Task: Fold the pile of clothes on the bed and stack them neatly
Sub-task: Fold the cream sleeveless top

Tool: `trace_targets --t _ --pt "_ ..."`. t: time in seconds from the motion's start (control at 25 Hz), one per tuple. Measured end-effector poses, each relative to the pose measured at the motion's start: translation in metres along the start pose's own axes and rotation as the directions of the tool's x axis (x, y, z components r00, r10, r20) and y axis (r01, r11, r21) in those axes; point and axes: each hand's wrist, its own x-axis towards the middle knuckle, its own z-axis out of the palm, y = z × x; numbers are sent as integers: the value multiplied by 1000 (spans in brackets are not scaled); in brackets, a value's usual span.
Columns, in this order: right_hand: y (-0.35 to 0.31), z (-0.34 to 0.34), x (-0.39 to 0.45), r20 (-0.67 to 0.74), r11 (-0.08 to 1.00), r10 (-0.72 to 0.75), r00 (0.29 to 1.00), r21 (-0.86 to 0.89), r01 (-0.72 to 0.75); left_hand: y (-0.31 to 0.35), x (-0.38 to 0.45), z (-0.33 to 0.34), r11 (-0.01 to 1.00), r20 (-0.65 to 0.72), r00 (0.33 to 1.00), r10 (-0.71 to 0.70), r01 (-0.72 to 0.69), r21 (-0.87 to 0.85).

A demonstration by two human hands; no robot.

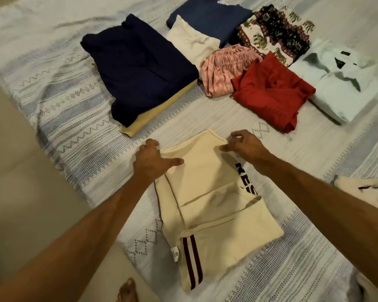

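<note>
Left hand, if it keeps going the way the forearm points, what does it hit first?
The left hand points up the bed from the cream shirt. A strip of bare bedspread comes first, then most likely the yellow garment under the navy fold. Exact heading is uncertain.

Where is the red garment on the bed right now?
In the head view the red garment lies right of centre, folded, between the pink patterned shorts on its left and the pale collared shirt on its right.

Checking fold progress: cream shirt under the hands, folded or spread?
Folded. The cream shirt shows layered panels, both hands at its far edge.
</note>
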Motion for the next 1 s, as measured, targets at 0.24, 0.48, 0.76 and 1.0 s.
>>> trace_targets --t 0.24,0.48,0.76,1.0 --pt "-35 19 33 73 986 -42 996 -157 53 4 13 -2 993 83 989 119 -118 -20" --pt "-26 -31 -49 236 717 -476 847 -454 529 8 -93 -25 772 -92 780 619 -626 -111" --pt "99 -53 -164 435 127 -583 687 -786 605 -42 -193 58 188 130 242 962 -926 327" --pt "164 -29 -178 483 5 -463 743 -837 547 -77 -209 104 197 343 310 886 -924 327"
